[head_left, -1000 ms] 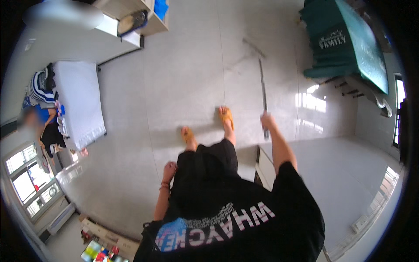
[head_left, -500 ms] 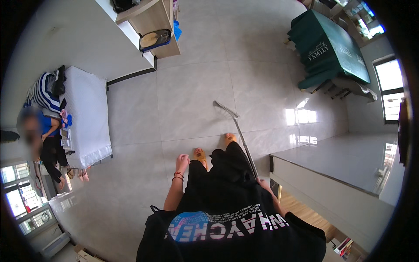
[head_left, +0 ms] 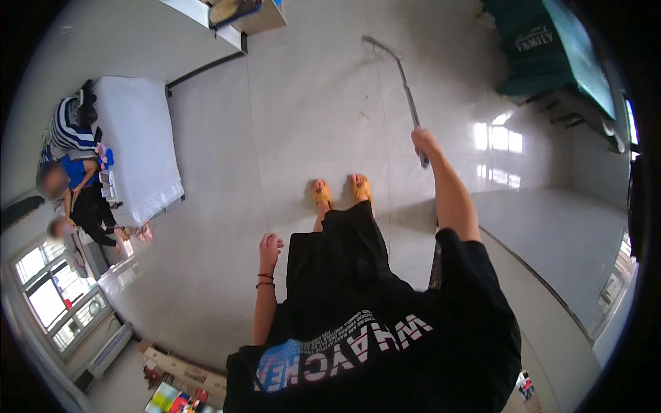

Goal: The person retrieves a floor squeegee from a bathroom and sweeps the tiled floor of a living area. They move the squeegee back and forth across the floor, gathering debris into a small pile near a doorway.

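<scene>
My right hand (head_left: 425, 140) is wrapped round the grey handle of a long-handled floor mop (head_left: 411, 103), close to the handle's end. The mop's narrow bar-shaped head (head_left: 381, 46) rests far ahead on the tiled floor (head_left: 310, 117). Hanging in front of my left side, my left hand (head_left: 270, 249) is empty, its fingers loosely curled and a little apart. Dark bands circle that wrist. My feet, in yellow-orange sandals (head_left: 322, 193), stand on the floor between the two hands.
A white-covered bed (head_left: 138, 138) stands at left, with people (head_left: 86, 196) seated beside it. At far right is a table under a green cloth (head_left: 530, 58). A glossy counter (head_left: 551, 227) runs along my right. A wooden shelf unit (head_left: 265, 20) stands far ahead.
My right arm has reached forward and outward from my side, and the mop head has slid farther ahead. My left hand has loosened from a closed curl. The view has shifted.
</scene>
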Demonstrator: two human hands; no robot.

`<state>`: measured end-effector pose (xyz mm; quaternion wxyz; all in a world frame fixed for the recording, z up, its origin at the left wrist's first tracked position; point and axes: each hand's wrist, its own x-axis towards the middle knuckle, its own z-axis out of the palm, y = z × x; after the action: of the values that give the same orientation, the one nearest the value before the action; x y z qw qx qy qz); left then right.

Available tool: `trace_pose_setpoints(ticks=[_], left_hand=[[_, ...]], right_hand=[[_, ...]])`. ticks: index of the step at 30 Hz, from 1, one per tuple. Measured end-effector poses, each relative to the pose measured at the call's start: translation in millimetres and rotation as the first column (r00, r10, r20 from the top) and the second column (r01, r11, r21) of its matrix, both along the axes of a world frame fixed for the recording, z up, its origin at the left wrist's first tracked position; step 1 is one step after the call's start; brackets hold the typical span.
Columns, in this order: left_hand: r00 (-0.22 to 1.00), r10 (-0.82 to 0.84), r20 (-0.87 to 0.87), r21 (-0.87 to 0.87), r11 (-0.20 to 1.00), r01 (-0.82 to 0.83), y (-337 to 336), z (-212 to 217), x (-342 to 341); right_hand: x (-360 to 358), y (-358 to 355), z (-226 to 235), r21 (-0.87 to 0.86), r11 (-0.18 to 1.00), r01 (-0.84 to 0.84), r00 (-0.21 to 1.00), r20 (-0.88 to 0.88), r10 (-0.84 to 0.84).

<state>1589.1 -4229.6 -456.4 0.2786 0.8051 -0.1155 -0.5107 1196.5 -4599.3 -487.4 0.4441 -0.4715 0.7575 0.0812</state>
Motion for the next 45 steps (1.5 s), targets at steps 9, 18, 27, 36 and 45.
trace_pose_setpoints(ticks=[9,18,27,36,45], left_hand=[[0.995,0.068,-0.070,0.198,0.979,-0.053,98,-1,-39],[0.994,-0.109,-0.023,-0.214,0.972,0.101,125,-32,7],[0.991,-0.034,-0.132,0.017,0.999,0.037,245,-67,53],[0.944,-0.217,-0.251,0.092,0.965,0.246,294,-47,55],[0.961,-0.239,-0.138,0.189,0.946,0.262,316,-34,73]], right_hand=[[-81,188,-89,0.025,0.873,-0.487,0.866,-0.118,0.486],[-20,464,46,0.277,0.956,-0.091,0.980,-0.148,0.136],[30,647,80,0.007,1.000,0.015,0.994,-0.109,-0.014],[7,621,47,-0.104,0.995,-0.001,0.992,-0.128,-0.013],[10,602,70,0.006,0.984,0.176,0.982,-0.072,-0.175]])
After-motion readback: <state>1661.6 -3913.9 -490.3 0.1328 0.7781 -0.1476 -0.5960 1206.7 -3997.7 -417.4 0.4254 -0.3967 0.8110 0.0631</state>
